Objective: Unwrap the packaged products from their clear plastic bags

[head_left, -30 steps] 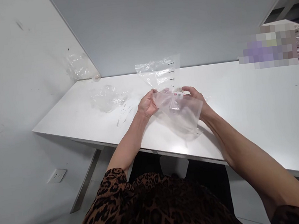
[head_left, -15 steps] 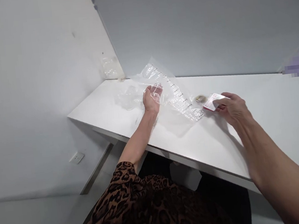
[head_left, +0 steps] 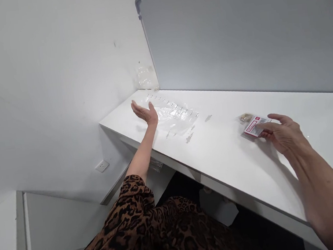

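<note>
My left hand (head_left: 146, 113) is open, palm up with thumb and fingers apart, over the far left part of the white table. Beside it a clear plastic bag (head_left: 176, 118) lies spread out, with a row of small dark marks along one edge. Farther right, my right hand (head_left: 283, 131) pinches a small clear packet with a red-and-white printed card (head_left: 255, 126) between thumb and fingers, just above the table. Something brownish-gold (head_left: 246, 117) shows through the packet's far end; I cannot make out what it is.
The white table (head_left: 231, 165) runs along a grey board (head_left: 240, 36). Crumpled clear plastic (head_left: 146, 78) stands in the corner by the wall. Grey patches (head_left: 189, 137) mark the tabletop. A wall socket (head_left: 101, 165) sits below at left.
The clear bag, raised around my left hand before, now lies flat on the table. My left hand has come free and opened. My right hand still holds the packet; the view has shifted.
</note>
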Demonstrator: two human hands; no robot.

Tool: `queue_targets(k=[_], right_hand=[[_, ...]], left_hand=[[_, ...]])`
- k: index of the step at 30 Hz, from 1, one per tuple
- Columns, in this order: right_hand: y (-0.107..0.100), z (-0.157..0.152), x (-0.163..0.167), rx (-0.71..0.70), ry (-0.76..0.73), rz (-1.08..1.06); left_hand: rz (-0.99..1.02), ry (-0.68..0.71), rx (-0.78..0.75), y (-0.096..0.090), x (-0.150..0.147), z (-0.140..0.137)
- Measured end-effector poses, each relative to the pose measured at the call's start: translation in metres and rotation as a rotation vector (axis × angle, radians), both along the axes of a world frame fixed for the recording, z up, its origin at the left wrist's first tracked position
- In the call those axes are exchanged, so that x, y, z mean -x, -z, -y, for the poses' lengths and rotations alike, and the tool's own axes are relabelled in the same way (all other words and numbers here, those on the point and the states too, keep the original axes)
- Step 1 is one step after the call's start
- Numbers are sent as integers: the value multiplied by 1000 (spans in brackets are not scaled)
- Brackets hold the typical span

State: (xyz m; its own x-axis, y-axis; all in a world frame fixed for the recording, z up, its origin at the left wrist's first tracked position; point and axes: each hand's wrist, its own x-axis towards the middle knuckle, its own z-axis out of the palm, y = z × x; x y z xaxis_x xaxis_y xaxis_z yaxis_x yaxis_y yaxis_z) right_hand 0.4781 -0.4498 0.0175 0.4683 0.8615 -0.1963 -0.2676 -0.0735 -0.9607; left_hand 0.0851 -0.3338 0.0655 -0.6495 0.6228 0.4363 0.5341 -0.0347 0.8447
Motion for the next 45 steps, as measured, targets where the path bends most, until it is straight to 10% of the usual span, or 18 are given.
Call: queue_targets(k=[4,9,22,26,31,37,45], right_hand=[[1,2,3,16,-30,45],[3,3,3,29,-21,44],[0,0,7,6,-75,121],[-2,3,12,-40,-210,211],[1,12,19,-244,-391,892],[18,10,24,-219,-583,1252],[6,2,-4,-109,-547,1044]], left_hand=[[-620,266,247,15,-6,1],[-752,467,672,45,4,-29],[-574,-54,862,36,119,-50],[-690,107,420,26,69,-36],[-369,707,120,11,-51,12],[399,1295,275,22,-155,53],[242,1597,390,64,-197,41]])
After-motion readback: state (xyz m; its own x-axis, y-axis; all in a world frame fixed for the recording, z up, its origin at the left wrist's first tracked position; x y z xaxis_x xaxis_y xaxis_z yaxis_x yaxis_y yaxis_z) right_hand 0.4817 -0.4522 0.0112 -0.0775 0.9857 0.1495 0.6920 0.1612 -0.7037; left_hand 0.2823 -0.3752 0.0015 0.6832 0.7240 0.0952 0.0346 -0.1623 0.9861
